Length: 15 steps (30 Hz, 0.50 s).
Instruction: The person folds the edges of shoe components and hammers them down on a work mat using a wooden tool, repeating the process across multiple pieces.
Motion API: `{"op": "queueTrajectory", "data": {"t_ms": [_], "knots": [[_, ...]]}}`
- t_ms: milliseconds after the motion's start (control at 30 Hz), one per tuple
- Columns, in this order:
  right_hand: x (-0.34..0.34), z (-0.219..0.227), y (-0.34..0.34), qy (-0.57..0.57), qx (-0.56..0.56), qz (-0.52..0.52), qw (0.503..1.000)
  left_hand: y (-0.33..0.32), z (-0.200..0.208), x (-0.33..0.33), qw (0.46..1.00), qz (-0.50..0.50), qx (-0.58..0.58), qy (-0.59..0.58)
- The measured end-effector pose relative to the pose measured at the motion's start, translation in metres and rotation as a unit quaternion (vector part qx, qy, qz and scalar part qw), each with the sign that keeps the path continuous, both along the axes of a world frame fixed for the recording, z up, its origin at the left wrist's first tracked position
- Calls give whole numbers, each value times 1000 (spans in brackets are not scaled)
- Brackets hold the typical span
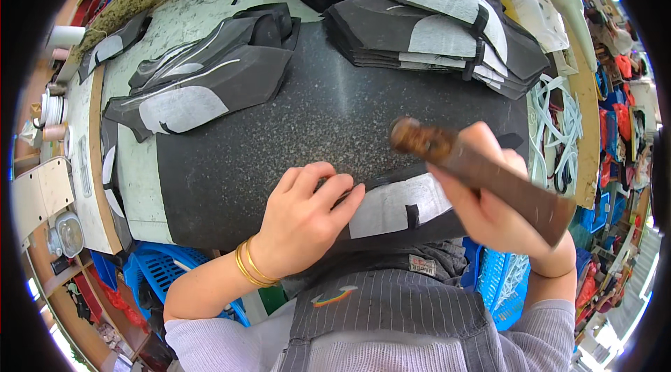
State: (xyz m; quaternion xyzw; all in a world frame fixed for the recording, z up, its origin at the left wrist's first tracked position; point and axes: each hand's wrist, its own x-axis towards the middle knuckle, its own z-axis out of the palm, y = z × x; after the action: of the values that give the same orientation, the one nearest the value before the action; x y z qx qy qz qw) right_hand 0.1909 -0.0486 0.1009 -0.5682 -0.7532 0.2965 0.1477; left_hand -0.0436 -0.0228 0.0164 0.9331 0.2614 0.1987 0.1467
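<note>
Evidently midway through one black, white-patched piece [384,208], I see the right hand [493,217] clamped on a brown hammer [507,183], left hand [300,217] curled, grip unclear; stacked pieces [437,37] lie beyond.

Both bare forearms [213,288] are directed toward a flat black piece with a silver-grey patch [381,208]; the left hand [307,215] is placed, fingers curled, at its left end; the right hand [493,218] is held, clenched, above its right end.
</note>
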Motion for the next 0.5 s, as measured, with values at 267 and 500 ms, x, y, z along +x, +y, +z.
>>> {"op": "queueTrajectory", "data": {"t_ms": [267,500], "knots": [[-14,-28,-3,-35,-49,152,987,4,5,-4,1000,0,8,-18],[-18,-7,7,-26,16,125,992,7,4,-24,998,9,-61,-14]]}}
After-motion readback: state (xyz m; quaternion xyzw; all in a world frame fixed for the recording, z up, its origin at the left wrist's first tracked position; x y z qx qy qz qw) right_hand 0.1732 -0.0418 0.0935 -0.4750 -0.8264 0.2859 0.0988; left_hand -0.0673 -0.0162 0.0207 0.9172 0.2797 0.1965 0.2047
